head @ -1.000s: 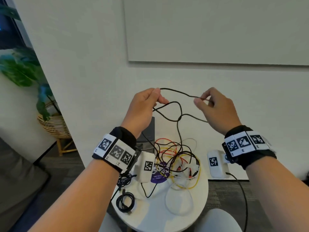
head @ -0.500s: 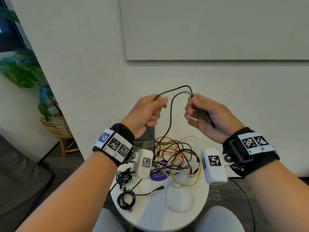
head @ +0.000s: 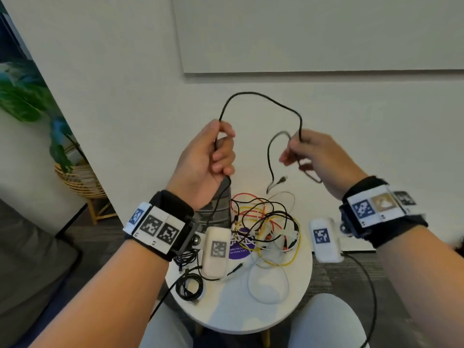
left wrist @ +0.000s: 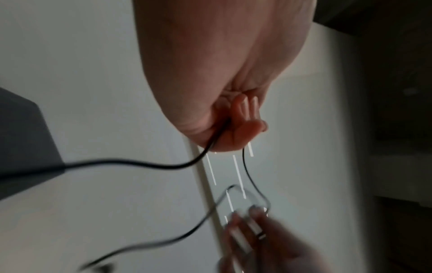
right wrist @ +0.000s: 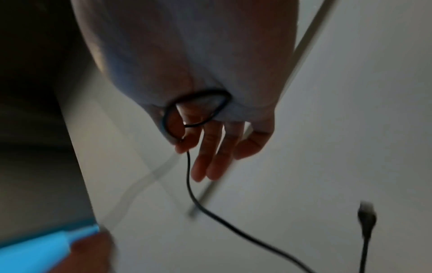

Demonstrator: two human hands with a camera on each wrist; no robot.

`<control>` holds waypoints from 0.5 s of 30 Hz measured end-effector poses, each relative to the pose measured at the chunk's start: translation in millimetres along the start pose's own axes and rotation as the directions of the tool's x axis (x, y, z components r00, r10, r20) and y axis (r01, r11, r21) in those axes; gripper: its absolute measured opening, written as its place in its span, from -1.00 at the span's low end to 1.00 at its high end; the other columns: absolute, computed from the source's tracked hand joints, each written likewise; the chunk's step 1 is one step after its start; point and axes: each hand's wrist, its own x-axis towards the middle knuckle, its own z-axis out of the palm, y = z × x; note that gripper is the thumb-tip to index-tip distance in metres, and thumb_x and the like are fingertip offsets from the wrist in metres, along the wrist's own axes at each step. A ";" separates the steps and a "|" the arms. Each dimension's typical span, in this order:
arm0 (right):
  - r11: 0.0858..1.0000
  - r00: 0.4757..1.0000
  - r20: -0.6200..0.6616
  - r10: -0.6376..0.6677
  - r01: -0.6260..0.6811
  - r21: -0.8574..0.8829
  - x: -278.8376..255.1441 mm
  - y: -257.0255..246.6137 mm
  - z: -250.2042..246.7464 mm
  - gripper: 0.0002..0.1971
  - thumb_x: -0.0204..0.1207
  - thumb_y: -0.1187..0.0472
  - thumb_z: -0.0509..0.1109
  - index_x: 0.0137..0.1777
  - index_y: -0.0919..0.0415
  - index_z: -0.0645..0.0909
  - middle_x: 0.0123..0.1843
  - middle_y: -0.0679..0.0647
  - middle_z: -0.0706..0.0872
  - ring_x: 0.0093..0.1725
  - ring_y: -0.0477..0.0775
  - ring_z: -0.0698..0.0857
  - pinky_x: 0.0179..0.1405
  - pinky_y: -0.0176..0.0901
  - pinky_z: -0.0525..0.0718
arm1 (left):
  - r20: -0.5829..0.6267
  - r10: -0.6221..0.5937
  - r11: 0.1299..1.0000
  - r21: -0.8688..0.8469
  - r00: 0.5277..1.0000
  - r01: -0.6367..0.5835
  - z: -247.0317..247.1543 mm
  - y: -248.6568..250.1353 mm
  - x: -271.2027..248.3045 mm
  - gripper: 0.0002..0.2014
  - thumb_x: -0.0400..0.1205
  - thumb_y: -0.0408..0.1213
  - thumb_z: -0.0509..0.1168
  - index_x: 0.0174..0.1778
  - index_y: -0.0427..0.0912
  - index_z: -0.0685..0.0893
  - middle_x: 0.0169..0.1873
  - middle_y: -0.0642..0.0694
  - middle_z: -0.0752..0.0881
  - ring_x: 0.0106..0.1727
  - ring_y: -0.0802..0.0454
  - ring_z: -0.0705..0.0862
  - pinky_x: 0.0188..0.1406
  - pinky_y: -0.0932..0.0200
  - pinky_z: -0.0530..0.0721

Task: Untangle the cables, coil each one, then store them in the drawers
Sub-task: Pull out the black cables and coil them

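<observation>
A thin black cable (head: 261, 99) arches in the air between both hands, above the round white table (head: 241, 312). My left hand (head: 216, 151) grips one run of it in curled fingers; the cable (left wrist: 145, 164) leaves the fist downward. My right hand (head: 303, 151) pinches the cable with thumb and forefinger, a small loop (right wrist: 198, 110) lying by the palm and the other fingers spread. The cable's free plug end (head: 281, 180) dangles between the hands. A tangle of red, yellow, white and black cables (head: 266, 222) lies on the table. The dark drawer unit (head: 216, 209) stands behind my left wrist.
Two coiled black cables (head: 188, 287) lie at the table's left edge, a loose white loop (head: 268, 285) nearer me. A purple sticker (head: 241, 247) sits under the tangle. A plant in a wicker basket (head: 77, 182) stands far left. A white wall rises close behind.
My hands have drawn apart from almost touching. The cable's arch between them has risen and widened, and the plug end now hangs free below my right hand.
</observation>
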 end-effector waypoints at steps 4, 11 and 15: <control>0.972 0.995 0.050 0.090 -0.077 -0.222 -6.7 28.5 7.6 -0.93 0.65 0.16 0.42 0.08 0.04 0.70 0.12 0.00 0.78 0.19 0.06 0.71 0.21 -0.01 0.59 | 0.029 0.026 0.979 0.201 0.999 -0.031 17.7 15.0 3.0 -0.63 0.87 -0.07 0.03 0.07 -0.16 0.70 -0.47 0.03 0.23 -0.50 0.12 0.07 -0.61 0.24 0.08; 0.963 0.959 -0.095 -0.268 0.266 -0.029 -10.5 -51.5 7.5 -0.35 0.39 0.30 0.37 0.52 -0.09 0.44 0.40 -0.07 0.66 0.49 -0.16 0.54 0.44 -0.02 0.47 | 0.105 -0.014 0.906 0.422 0.994 -0.032 33.7 29.7 9.7 -0.64 0.83 -0.24 0.11 0.13 -0.38 0.77 -0.44 0.00 0.30 -0.49 0.11 0.14 -0.57 0.22 0.09; 0.956 0.960 -0.041 -0.276 0.270 -0.114 -5.2 -73.0 11.9 -0.72 0.53 0.11 0.35 0.23 -0.01 0.65 -0.17 0.08 0.80 -0.10 0.00 0.77 0.07 0.12 0.70 | 0.082 0.044 0.902 0.426 0.996 -0.075 38.2 27.6 10.3 -0.76 0.81 -0.33 0.17 0.00 -0.31 0.73 -0.43 -0.01 0.33 -0.46 0.09 0.17 -0.51 0.19 0.10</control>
